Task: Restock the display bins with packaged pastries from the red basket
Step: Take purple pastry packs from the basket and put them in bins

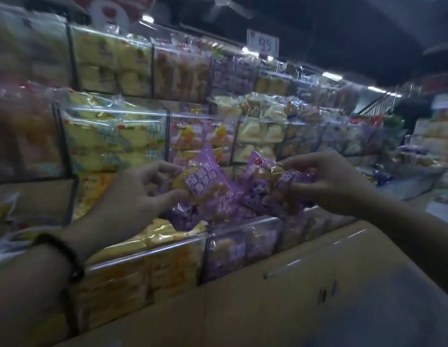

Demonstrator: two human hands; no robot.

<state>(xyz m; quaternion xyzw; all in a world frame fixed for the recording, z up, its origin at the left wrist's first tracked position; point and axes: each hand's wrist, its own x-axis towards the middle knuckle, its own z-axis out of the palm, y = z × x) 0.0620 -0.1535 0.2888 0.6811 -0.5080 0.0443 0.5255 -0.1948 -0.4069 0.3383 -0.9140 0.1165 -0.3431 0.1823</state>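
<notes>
A worker's left hand, dark wristband showing, pinches a purple-wrapped pastry between thumb and fingers, the packet just right of the fingertips, long axis near upright, crimped end pointing up. Below both packets sits the purple-stocked bin, the left hand seemingly the nearer to it. At right, the right hand grips a second purple packet that stretches leftward, roughly level; the red basket is out of view.
</notes>
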